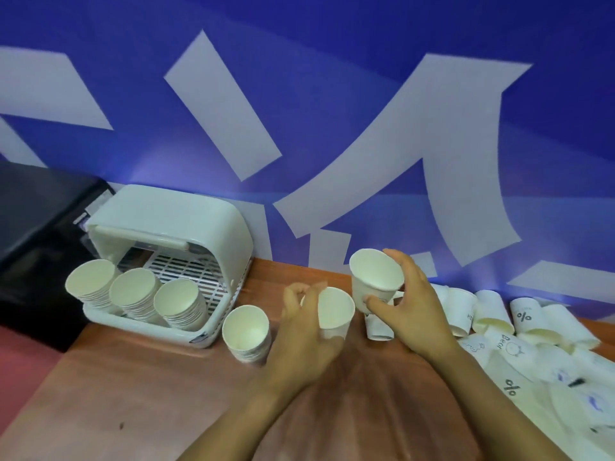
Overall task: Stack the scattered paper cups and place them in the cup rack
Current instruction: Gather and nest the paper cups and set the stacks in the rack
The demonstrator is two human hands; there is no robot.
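My left hand (304, 341) grips a white paper cup (334, 311) at the table's middle, its mouth facing me. My right hand (411, 307) holds a second white cup (374, 277) just above and to the right of the first one, tilted towards it. A short stack of cups (246, 331) stands on the table to the left of my left hand. The white cup rack (173, 224) sits at the back left with three cup stacks (134, 291) leaning in its tray. Several loose cups (492, 311) lie scattered on the right.
The brown wooden table (133, 394) runs along a blue and white wall (332, 111). A black box (36, 211) stands left of the rack. Flat printed paper pieces (532, 387) cover the table's right side.
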